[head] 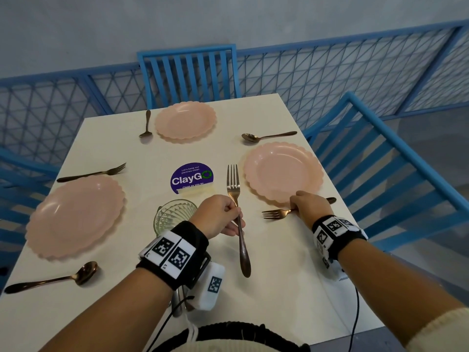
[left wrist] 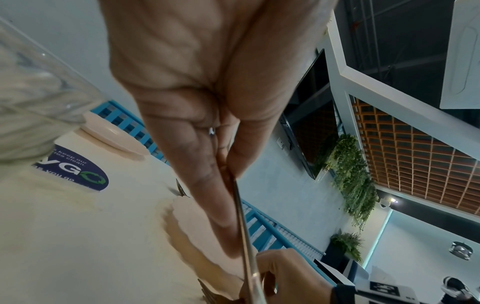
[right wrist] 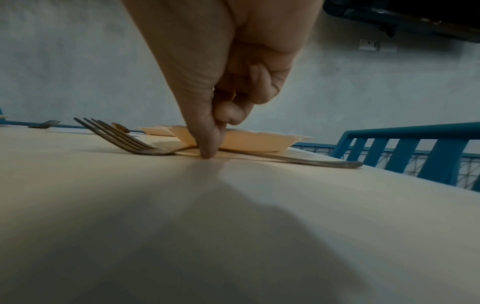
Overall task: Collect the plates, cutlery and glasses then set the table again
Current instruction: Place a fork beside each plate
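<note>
Your left hand (head: 218, 217) is gripping a raised fork (head: 236, 209) mid-handle, tines pointing away from you, handle toward you. Your right hand (head: 306, 206) is pinching a second fork (head: 275, 213) lying flat on the table (head: 291, 288), tines left of your fingers (right wrist: 207, 144), handle right. A pink plate (head: 283, 170) is sitting just beyond them; a glass (head: 172, 216) is standing left of your left fingers.

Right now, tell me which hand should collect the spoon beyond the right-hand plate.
Right, probably. The right hand pinches the fork beside the near-right plate, and the spoon lies just past that plate. The left hand holds another fork near the glass.
</note>
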The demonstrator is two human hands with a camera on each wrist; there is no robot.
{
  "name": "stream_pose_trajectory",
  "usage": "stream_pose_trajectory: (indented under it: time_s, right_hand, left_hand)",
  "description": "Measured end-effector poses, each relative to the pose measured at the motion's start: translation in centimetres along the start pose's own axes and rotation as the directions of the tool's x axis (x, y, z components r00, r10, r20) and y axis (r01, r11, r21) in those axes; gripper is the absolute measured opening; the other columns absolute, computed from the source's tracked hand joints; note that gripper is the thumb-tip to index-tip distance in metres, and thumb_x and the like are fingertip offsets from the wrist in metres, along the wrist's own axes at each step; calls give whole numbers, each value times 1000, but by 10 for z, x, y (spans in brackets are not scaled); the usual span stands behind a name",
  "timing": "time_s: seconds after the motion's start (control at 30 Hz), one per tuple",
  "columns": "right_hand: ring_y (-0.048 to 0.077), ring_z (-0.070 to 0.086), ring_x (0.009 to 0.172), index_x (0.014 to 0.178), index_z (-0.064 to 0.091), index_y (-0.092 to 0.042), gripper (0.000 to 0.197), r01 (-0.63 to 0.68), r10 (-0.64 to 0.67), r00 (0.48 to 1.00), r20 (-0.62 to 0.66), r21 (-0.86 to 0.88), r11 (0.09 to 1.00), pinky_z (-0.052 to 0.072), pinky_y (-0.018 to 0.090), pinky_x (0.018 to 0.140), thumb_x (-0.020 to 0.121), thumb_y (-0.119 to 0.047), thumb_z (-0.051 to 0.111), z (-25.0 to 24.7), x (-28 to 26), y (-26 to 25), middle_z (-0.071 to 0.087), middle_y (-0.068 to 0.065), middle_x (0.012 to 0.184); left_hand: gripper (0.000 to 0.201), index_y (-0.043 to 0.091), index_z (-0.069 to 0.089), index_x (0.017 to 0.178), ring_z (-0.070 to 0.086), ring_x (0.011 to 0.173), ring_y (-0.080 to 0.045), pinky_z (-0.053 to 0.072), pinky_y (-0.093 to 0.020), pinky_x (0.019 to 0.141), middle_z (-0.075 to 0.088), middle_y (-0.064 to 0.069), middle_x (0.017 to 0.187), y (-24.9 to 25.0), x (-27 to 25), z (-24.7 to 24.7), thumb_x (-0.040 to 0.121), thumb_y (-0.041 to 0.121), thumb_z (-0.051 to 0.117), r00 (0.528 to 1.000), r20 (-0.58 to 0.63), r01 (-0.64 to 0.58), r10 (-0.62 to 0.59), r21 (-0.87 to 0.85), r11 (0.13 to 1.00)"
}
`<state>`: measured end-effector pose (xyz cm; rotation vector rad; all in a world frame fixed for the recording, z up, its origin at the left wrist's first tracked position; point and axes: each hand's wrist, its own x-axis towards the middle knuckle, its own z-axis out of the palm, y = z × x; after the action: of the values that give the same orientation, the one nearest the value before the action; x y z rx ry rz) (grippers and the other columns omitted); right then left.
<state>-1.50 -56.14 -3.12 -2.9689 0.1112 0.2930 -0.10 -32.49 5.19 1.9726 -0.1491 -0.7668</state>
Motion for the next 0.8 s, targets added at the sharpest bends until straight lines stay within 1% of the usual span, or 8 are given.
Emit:
stream_pose_trajectory:
  time_s: [0.13, 0.23, 0.33, 0.43, 0.53, 0.6, 0.73, 0.8]
  right_hand:
    - [25, 59, 87, 96, 61, -10, 11, 4, -3, 1000, -30, 24, 1000, 50, 32, 77, 87, -10, 55, -5, -5, -3, 59, 5, 97]
    - [18, 55, 82, 99, 62, -11, 14, 128, -92, 966, -241, 138, 982, 50, 31, 77, 86, -16, 60, -20, -13, -17, 61, 4, 101]
    - [9, 49, 76, 95, 67, -9, 18, 447, -283, 750, -598, 143, 883, 51, 27, 70, 84, -20, 58, -51, -25, -49, 64, 7, 92]
    - [20, 58, 80, 96, 71, -15, 22, 580, -484, 611, -626, -61, 812, 49, 32, 72, 83, -25, 57, -74, -33, -76, 68, 4, 92]
    - [23, 66, 77, 84, 74, -21, 17, 551, -594, 622, -511, -253, 795, 51, 34, 76, 67, -20, 79, -76, -33, -88, 71, -1, 86]
    - [23, 66, 75, 79, 73, -21, 16, 546, -603, 624, -497, -275, 791, 46, 33, 80, 66, -18, 81, -75, -32, -89, 70, -2, 82]
    - [22, 62, 67, 71, 71, -22, 6, 544, -638, 593, -491, -340, 767, 30, 28, 77, 76, -24, 68, -79, -29, -94, 66, -4, 71]
    - [21, 61, 65, 71, 71, -24, 23, 526, -618, 612, -493, -330, 784, 29, 28, 75, 81, -30, 50, -85, -29, -99, 64, -6, 68]
  left_hand:
    - [18, 9, 53, 75, 65, 63, -18, 54, -21, 58, 68, -7, 73, -1, -3, -2, 91, 1, 51, 999, 25, -27, 27, -2, 1000]
    - [13, 8, 53, 83, 65, 56, -10, 53, -18, 55, 68, -5, 71, -2, -7, -4, 88, -3, 51, 998, 5, -56, 56, 28, 998]
    - [12, 4, 56, 92, 61, 57, -13, 52, -17, 54, 64, -4, 70, 1, -11, -3, 90, -4, 47, 995, -46, -83, 85, 56, 995]
    - [16, 7, 60, 92, 57, 58, -12, 49, -17, 58, 63, 0, 70, 5, -14, 0, 90, 0, 46, 979, -118, -145, 166, 166, 975]
    - [19, 9, 64, 95, 58, 63, -12, 48, -22, 68, 68, -2, 79, 10, -20, 3, 90, 4, 47, 935, -175, -229, 307, 362, 904]
    - [20, 6, 66, 99, 63, 78, -20, 49, -27, 77, 72, -7, 91, 13, -23, 2, 91, 7, 48, 906, -188, -253, 379, 476, 842]
    - [22, 6, 63, 107, 60, 98, -25, 45, -33, 83, 67, -10, 105, 16, -32, 0, 94, 13, 46, 874, -180, -230, 451, 666, 710]
    - [22, 6, 57, 111, 56, 103, -25, 38, -27, 84, 60, -10, 112, 17, -42, -7, 91, 13, 49, 794, -216, -286, 568, 691, 663]
